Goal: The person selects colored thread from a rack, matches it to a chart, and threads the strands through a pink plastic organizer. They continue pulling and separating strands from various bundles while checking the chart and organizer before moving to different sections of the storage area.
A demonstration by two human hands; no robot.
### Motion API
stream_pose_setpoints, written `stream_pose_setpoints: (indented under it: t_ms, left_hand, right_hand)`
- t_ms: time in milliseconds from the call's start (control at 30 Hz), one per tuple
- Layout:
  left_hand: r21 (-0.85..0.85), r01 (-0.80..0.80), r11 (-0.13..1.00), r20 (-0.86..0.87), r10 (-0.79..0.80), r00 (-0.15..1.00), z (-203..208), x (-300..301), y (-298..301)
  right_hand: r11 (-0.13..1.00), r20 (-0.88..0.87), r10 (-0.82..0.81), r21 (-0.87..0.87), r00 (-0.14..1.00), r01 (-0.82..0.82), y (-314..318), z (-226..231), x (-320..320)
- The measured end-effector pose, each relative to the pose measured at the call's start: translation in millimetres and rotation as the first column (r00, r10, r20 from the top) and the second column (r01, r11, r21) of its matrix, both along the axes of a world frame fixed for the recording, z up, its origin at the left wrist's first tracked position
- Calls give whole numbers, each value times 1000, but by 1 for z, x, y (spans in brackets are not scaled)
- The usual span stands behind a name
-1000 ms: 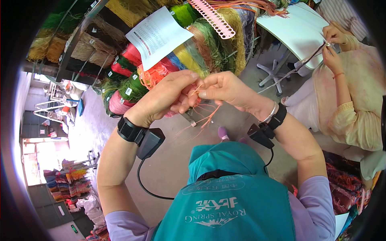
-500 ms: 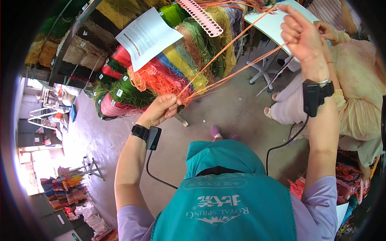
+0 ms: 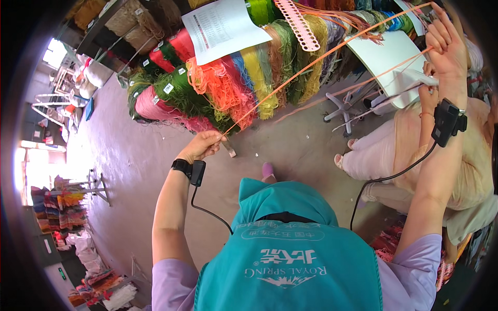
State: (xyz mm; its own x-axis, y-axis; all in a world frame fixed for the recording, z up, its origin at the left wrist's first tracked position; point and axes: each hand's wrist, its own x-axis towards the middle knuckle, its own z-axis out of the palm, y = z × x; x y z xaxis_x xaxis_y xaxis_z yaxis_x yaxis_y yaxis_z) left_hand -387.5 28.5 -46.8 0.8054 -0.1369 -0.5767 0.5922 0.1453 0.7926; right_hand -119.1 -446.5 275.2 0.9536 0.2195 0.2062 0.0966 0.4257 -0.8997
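Observation:
An orange thread (image 3: pixel 394 19) runs taut on a slant between my two hands. My left hand (image 3: pixel 203 145) pinches its lower end in front of the hanging hanks. My right hand (image 3: pixel 445 46) is raised far out to the right, its index finger stretched along the thread and the other fingers curled. A second, looser strand drops from below those curled fingers and blurs toward the middle. Coral-orange hanks (image 3: pixel 212 85) hang just beyond my left hand, in a row with green, pink, blue and yellow hanks.
A printed paper sheet (image 3: pixel 223 32) and a pink perforated card (image 3: pixel 296 25) lie over the hanks. At right stands a white table (image 3: pixel 381 57) near a chair base (image 3: pixel 342 111). A person in pale clothes (image 3: pixel 446 147) is close beside my right arm. More hanks (image 3: pixel 59 205) hang at far left.
My right hand has moved outward to the right, drawing the thread longer and tighter. My left hand has shifted slightly left and down. The view has shifted too.

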Motion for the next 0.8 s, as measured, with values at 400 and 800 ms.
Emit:
stream_pose_setpoints:
  t_ms: [400,800]
  left_hand:
    - [477,-182,860,297,38,954,87,40,-26]
    - [264,108,958,546,-241,802,157,158,-183]
  right_hand:
    - [903,25,408,-158,913,-399,-2,-19,17]
    - [918,219,277,-347,936,-191,18,46,-51]
